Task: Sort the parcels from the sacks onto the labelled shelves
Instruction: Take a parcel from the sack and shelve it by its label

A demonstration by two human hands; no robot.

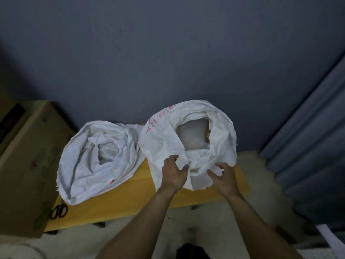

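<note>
On the yellow bench point(130, 199) the right sack point(160, 143) is sitting, mouth opening upward; left hand point(174, 172) is touching its near rim, grip unclear, right hand point(224, 177) is hovering spread; parcel point(192, 135) is lying just beyond both

Bare left hand point(174, 173) and right hand point(225, 181); forearms point(141, 217) bare up to the frame edge. Dark blurred patch point(192, 251) at bottom centre, clothing or footwear; type cannot be determined
</note>
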